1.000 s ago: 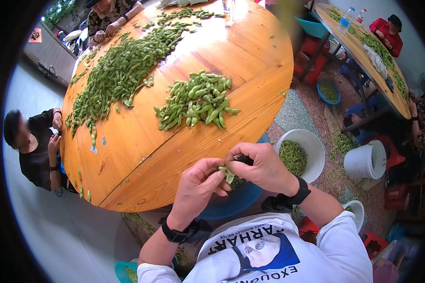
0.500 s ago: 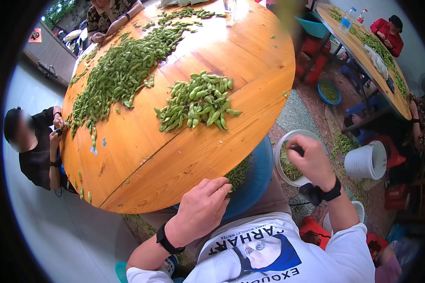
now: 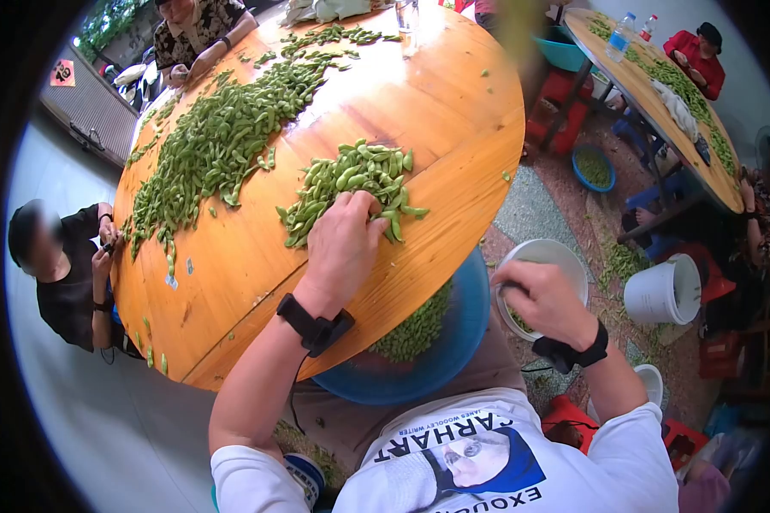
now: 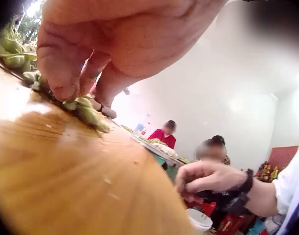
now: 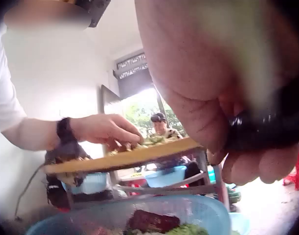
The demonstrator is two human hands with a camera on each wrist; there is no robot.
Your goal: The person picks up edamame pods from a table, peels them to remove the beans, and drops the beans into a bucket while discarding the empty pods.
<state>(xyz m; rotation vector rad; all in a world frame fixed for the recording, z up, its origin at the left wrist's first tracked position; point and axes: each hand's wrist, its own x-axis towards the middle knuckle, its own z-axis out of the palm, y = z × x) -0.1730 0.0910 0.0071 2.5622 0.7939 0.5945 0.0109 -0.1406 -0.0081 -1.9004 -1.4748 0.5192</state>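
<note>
My left hand (image 3: 344, 244) reaches down to the near side of a small pile of green soybean pods (image 3: 389, 188) on the round wooden table (image 3: 453, 111). In the left wrist view its fingertips and thumb pinch around a pod (image 4: 90, 116) at the table surface. My right hand (image 3: 543, 299) hovers over a white bucket (image 3: 580, 261) with its fingers curled in. A glossy black covering (image 5: 266, 122) sits at the thumb, and no pod shows in that hand. Under the table edge a blue basin (image 3: 466, 333) holds shelled green beans (image 3: 415, 329).
A larger heap of pods (image 3: 222, 132) covers the table's far left. Two people sit around it. Another white bucket (image 3: 654, 291) stands on the littered floor at right, below a second table (image 3: 607, 64) with more pods, bottles and seated people.
Both hands were together at a pod over the basin, then parted. The left hand moved up to the small pile. The right moved right over the white bucket and is now slightly lower.
</note>
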